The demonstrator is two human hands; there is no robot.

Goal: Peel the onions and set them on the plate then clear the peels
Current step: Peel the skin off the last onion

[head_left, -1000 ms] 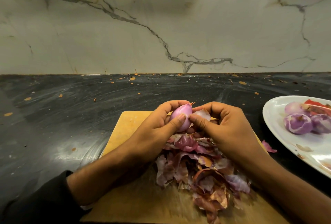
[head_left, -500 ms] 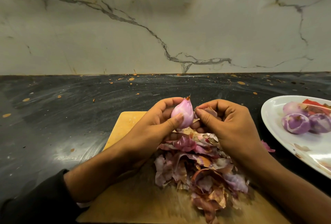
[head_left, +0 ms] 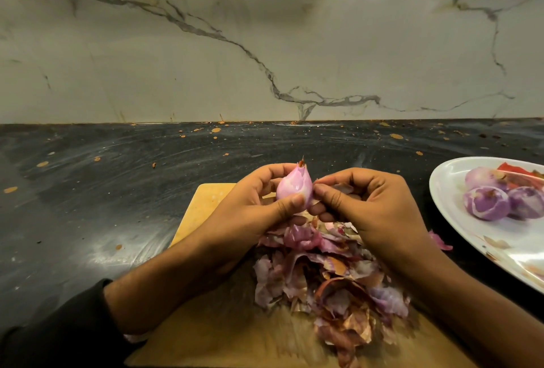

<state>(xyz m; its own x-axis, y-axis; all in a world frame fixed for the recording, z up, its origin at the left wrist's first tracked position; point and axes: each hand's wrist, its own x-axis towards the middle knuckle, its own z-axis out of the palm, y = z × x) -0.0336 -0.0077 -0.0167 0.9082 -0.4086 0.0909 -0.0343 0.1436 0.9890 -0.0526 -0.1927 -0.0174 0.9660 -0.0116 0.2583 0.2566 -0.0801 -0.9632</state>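
Left hand [head_left: 250,214] curled round a small pink onion [head_left: 294,188], thumb pressed across its near side, pointed tip up. Right hand [head_left: 368,214] just beside it on the right, fingers [head_left: 326,194] curled, thumb and forefinger pinching a thin scrap of skin [head_left: 343,188] at the onion's right edge. Both held above the far end of a wooden cutting board [head_left: 206,208] on the dark surface [head_left: 117,185]. Below the hands, a loose heap of purple and brown peels [head_left: 329,279] on the board, spreading toward its near right part. One stray peel [head_left: 440,241] on the surface between board and plate. White plate [head_left: 447,188] at the right edge, well apart from the hands, holding three peeled purple onions [head_left: 485,202] close together, with something red [head_left: 512,168] at their far side, cut off by the frame. Orange specks scattered along the far side of the surface, below a veined marble wall [head_left: 265,43]. Dark sleeve [head_left: 53,335] at the near left.
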